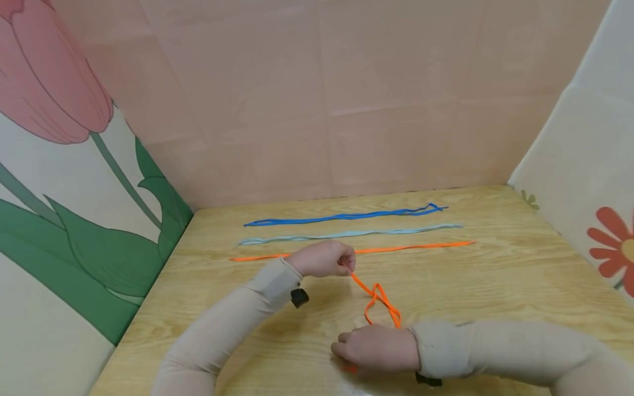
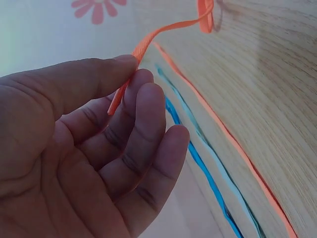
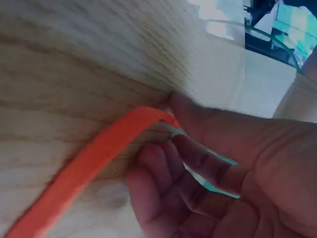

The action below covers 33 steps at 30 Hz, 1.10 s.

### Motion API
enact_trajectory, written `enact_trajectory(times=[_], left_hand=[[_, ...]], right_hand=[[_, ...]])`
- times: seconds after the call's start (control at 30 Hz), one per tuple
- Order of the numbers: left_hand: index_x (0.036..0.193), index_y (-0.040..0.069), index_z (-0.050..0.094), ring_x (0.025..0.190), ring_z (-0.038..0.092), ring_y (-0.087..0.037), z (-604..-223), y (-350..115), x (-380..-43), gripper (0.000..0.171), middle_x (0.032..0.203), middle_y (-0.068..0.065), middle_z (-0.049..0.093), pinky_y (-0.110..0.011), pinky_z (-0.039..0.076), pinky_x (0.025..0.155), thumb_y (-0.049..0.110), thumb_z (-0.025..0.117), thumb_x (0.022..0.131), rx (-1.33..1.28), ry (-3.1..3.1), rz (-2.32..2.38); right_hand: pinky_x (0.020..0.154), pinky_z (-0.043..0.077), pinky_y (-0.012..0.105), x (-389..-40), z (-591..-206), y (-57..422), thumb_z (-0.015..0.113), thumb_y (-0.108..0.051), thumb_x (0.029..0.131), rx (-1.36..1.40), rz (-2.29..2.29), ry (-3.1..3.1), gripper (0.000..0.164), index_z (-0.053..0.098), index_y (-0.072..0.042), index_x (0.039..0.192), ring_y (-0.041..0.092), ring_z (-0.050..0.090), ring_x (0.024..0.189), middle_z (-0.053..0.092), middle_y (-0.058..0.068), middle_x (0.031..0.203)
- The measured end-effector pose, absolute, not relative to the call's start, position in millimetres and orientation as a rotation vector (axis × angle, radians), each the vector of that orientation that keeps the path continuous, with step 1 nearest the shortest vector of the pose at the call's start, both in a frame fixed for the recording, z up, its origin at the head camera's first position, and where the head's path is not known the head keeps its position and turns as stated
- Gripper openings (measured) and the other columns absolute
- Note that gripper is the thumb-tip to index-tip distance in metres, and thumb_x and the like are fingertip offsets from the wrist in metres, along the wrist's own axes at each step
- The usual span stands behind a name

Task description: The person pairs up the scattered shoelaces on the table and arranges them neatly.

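My left hand (image 1: 324, 258) pinches one end of an orange shoelace (image 1: 361, 284) between thumb and index finger, and a short tip sticks out below the thumb in the left wrist view. From there the lace slants down to a loose loop over the tabletop. My right hand (image 1: 378, 347), low near the table's front, pinches another part of this lace (image 3: 99, 153) between thumb and index finger. A bit of orange shows just below that hand in the head view. Beyond the left hand, another orange shoelace (image 1: 416, 246) lies straight across the table, partly hidden by that hand.
Behind the straight orange lace lie a light blue shoelace (image 1: 317, 237) and a blue shoelace (image 1: 342, 216), roughly parallel. The wood-grain table (image 1: 515, 286) is bounded by a pink backdrop (image 1: 322, 110) and flower-printed side panels (image 1: 589, 165).
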<state>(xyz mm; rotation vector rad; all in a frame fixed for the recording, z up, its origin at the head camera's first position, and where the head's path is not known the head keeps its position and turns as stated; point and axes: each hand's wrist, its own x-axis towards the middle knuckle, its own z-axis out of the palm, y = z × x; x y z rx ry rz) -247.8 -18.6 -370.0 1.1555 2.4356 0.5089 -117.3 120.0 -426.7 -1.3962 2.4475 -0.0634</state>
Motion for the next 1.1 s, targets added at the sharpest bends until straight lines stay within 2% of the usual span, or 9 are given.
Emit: enact_trajectory(times=[0.13,0.27,0.4,0.53,0.63,0.73,0.87,1.0,1.1], left_hand=[[0.086,0.019,0.06,0.077,0.057,-0.006,-371.1,-18.7,-248.2,0.01,0.085,0.01,0.062,-0.021,0.048,0.067,0.017,0.063,0.095,1.143,2.428,0.524],[0.087,0.02,0.061,0.08,0.058,-0.006,-368.6,-20.3,-249.8,0.009,0.087,0.01,0.062,-0.022,0.049,0.07,0.019,0.063,0.095,1.122,2.43,0.54],[0.09,0.016,0.063,0.083,0.059,-0.006,-362.3,-24.8,-251.8,0.006,0.089,0.008,0.063,-0.022,0.05,0.072,0.018,0.063,0.095,1.117,2.431,0.585],[0.092,0.014,0.063,0.085,0.061,-0.007,-350.9,-33.8,-256.0,0.005,0.09,0.006,0.064,-0.023,0.051,0.073,0.018,0.063,0.095,1.105,2.441,0.683],[0.094,0.014,0.063,0.085,0.062,-0.009,-339.3,-44.4,-260.4,0.005,0.09,0.005,0.065,-0.024,0.051,0.074,0.018,0.064,0.095,1.062,2.459,0.793],[0.097,0.012,0.064,0.084,0.063,-0.013,-325.4,-58.0,-264.2,0.007,0.091,0.002,0.067,-0.029,0.053,0.076,0.019,0.063,0.095,1.005,2.471,0.927],[0.099,0.008,0.064,0.083,0.062,-0.016,-309.5,-81.3,-269.5,0.009,0.093,-0.005,0.066,-0.032,0.054,0.076,0.016,0.063,0.095,0.933,2.5,1.168],[0.103,0.004,0.064,0.083,0.061,-0.02,-297.0,-112.8,-276.3,0.014,0.094,-0.008,0.065,-0.029,0.054,0.077,0.015,0.064,0.094,0.758,2.572,1.426],[0.107,0.002,0.063,0.085,0.061,-0.023,-293.7,-141.6,-283.9,0.023,0.091,-0.002,0.064,-0.027,0.054,0.079,0.021,0.065,0.094,0.577,2.636,1.581]], right_hand=[[0.05,0.031,0.011,-116.9,-429.4,121.9,0.066,-0.006,0.085,-1.514,-0.013,2.469,0.02,0.052,-0.019,0.086,0.0,0.036,0.056,0.041,-0.013,0.069],[0.052,0.031,0.009,-120.0,-425.1,125.8,0.065,-0.008,0.088,-1.573,-0.025,2.439,0.016,0.054,-0.02,0.086,-0.002,0.037,0.059,0.042,-0.014,0.073],[0.059,0.036,0.006,-132.0,-406.3,133.6,0.066,-0.01,0.09,-1.6,-0.29,2.319,0.011,0.061,-0.02,0.089,-0.006,0.042,0.067,0.049,-0.013,0.079],[0.068,0.046,0.008,-149.0,-373.6,149.2,0.063,-0.011,0.094,-1.654,-0.638,2.171,0.005,0.062,-0.016,0.094,-0.008,0.051,0.076,0.056,-0.009,0.086],[0.077,0.053,0.018,-163.7,-347.3,167.6,0.06,-0.013,0.096,-1.635,-0.907,2.09,0.002,0.062,-0.014,0.097,-0.003,0.058,0.084,0.062,-0.004,0.09],[0.08,0.055,0.026,-180.1,-326.3,192.3,0.059,-0.004,0.095,-1.509,-1.236,2.025,0.008,0.062,-0.011,0.099,0.006,0.062,0.087,0.063,0.001,0.093],[0.079,0.056,0.026,-202.6,-310.6,233.0,0.055,0.009,0.093,-1.337,-1.78,1.914,0.02,0.065,-0.007,0.1,0.011,0.065,0.088,0.065,0.001,0.097],[0.086,0.056,0.03,-228.2,-307.4,272.5,0.044,0.014,0.095,-1.292,-2.348,1.445,0.023,0.064,0.007,0.104,0.021,0.067,0.095,0.069,0.014,0.104],[0.09,0.055,0.037,-248.5,-313.6,304.9,0.039,0.014,0.097,-1.23,-2.601,1.097,0.024,0.06,0.016,0.107,0.031,0.067,0.097,0.068,0.024,0.105]])
